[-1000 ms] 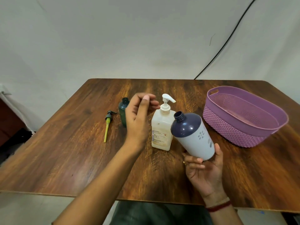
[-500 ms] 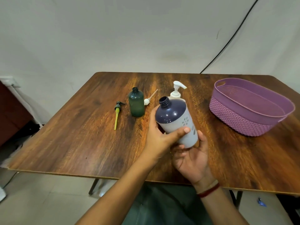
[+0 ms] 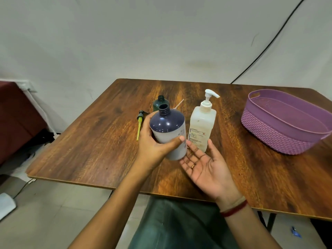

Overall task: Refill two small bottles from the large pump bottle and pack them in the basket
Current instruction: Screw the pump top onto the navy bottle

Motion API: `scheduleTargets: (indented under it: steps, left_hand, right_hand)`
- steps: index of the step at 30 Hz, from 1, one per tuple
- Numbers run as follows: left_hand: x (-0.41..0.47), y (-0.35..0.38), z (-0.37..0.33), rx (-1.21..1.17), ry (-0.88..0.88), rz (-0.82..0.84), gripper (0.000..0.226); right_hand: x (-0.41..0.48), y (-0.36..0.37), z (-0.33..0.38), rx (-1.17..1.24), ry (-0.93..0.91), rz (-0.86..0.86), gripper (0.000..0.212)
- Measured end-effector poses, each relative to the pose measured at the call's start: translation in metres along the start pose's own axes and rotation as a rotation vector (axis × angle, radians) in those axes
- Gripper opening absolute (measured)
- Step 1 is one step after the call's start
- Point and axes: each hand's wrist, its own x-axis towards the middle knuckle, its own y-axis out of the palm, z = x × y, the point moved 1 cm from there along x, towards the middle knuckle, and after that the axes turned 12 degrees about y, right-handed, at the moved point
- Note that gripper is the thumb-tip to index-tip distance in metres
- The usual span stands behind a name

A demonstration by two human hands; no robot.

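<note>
Left hand [image 3: 154,146] gripping uncapped navy-topped white plastic bottle [image 3: 168,130] over tabletop middle, fingers curling round body, keeping neck up for filling. Right hand [image 3: 206,168] spreading flat, palm up, holding nothing, nearing translucent white pump bottle [image 3: 202,126]. Purple woven-plastic basket [image 3: 269,137] sitting at right edge.

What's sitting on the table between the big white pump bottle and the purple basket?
Nothing. In the head view, only bare wooden table shows between the pump bottle and the basket.
</note>
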Motion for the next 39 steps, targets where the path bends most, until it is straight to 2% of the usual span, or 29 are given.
scheduleTargets:
  steps: [2, 4, 7, 8, 10, 11, 15, 19, 23, 26, 32, 39]
  left_hand:
    - [-0.003, -0.009, 0.003, 0.018, -0.004, -0.031, 0.071]
    - [-0.005, -0.016, 0.008, 0.043, -0.007, -0.043, 0.072]
    - [-0.010, -0.023, 0.018, 0.090, -0.021, -0.008, 0.074]
    - [-0.011, -0.024, 0.022, 0.101, -0.034, 0.004, 0.074]
    - [-0.012, -0.025, 0.030, 0.126, -0.051, 0.017, 0.073]
    - [-0.012, -0.024, 0.034, 0.141, -0.053, 0.025, 0.073]
    - [-0.010, -0.020, 0.050, 0.164, -0.082, 0.038, 0.074]
    - [-0.007, -0.016, 0.061, 0.184, -0.116, 0.039, 0.075]
    - [-0.005, -0.014, 0.069, 0.183, -0.145, 0.020, 0.077]
    - [-0.004, -0.009, 0.072, 0.196, -0.133, 0.006, 0.079]
    - [-0.002, -0.001, 0.082, 0.204, -0.160, 0.015, 0.078]
    - [0.005, 0.020, 0.095, 0.164, -0.163, 0.016, 0.077]
  right_hand:
    - [-0.001, 0.004, -0.001, -0.041, -0.029, -0.062, 0.055]
    - [-0.003, 0.004, -0.004, -0.149, -0.176, -0.136, 0.044]
    - [-0.012, 0.005, 0.001, -0.503, -0.644, -0.362, 0.018]
    - [-0.016, 0.005, 0.007, -0.622, -0.801, -0.431, 0.016]
    - [-0.016, -0.001, 0.022, -0.781, -0.993, -0.528, 0.029]
    - [-0.013, -0.005, 0.029, -0.834, -1.016, -0.578, 0.040]
    - [0.009, -0.022, 0.050, -0.990, -0.821, -0.725, 0.089]
    - [0.028, -0.027, 0.061, -1.056, -0.627, -0.649, 0.121]
    - [0.040, -0.027, 0.068, -1.028, -0.591, -0.496, 0.113]
    - [0.046, -0.030, 0.073, -1.016, -0.593, -0.473, 0.100]
    - [0.049, -0.045, 0.082, -1.088, -0.659, -0.665, 0.082]
    - [0.038, -0.056, 0.091, -1.104, -0.804, -0.834, 0.075]
